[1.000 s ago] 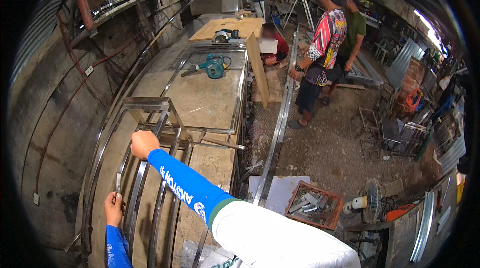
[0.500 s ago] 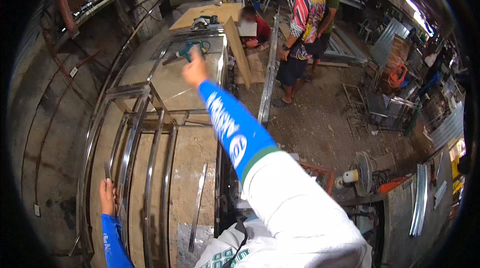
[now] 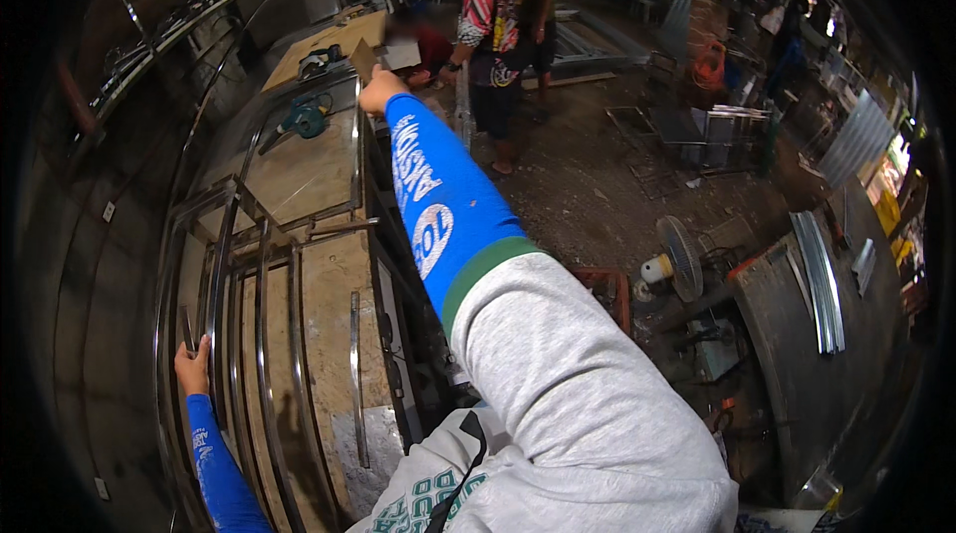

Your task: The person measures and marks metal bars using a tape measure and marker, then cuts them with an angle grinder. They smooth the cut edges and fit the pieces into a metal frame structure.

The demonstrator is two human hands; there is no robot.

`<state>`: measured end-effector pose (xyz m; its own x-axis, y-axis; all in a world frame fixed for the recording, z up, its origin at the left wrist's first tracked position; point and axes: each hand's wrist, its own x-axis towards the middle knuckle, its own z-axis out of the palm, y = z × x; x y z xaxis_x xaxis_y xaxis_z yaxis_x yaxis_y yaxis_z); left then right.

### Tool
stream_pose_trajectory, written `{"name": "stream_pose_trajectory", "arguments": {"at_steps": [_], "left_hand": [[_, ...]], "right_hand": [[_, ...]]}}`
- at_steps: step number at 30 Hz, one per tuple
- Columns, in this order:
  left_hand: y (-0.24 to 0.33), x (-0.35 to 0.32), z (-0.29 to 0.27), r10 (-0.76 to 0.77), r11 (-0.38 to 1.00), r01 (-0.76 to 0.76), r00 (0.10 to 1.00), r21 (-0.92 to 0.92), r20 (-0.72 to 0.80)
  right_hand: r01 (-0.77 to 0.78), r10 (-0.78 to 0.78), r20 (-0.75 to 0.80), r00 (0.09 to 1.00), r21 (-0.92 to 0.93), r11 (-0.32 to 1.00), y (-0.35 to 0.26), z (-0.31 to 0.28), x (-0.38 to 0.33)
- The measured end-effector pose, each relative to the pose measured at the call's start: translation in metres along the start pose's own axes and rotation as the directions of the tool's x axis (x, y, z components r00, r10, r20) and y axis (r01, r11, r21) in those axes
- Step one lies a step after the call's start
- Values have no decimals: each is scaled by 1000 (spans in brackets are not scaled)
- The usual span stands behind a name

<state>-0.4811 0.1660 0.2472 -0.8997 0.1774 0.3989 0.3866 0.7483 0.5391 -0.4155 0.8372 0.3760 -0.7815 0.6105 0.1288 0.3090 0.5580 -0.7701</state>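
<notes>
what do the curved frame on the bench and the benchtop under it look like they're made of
Curved frame: looks like polished metal tube, likely stainless steel, judging by its bright, mirror-like highlights along the bars. The left hand grips one bar.
Benchtop: seems to be wood or plywood, matte tan with scuffs and stains; hard to be sure.
The right hand reaches toward its far end.

1. Both hands bare: left hand [image 3: 191, 366], right hand [image 3: 379, 90].
2. Bright blue arm sleeves on both forearms, close-fitting, ending at the wrists.
3. White lettering and a round white emblem printed along the right sleeve; smaller white print on the left.
4. Dark green band at the right sleeve's upper end.
5. Grey shirt above, green pattern on the chest, dark strap across it.
</notes>
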Motion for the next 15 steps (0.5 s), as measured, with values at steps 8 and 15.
{"name": "stream_pose_trajectory", "arguments": {"at_steps": [8,15], "left_hand": [[6,-36,-3,158,985,-159,987,68,14],[4,-51,-24,199,968,-191,979,163,-35]], "right_hand": [[61,-55,-162,985,32,998,17,-46,-59],[209,-89,-375,923,291,934,94,26,-104]]}}
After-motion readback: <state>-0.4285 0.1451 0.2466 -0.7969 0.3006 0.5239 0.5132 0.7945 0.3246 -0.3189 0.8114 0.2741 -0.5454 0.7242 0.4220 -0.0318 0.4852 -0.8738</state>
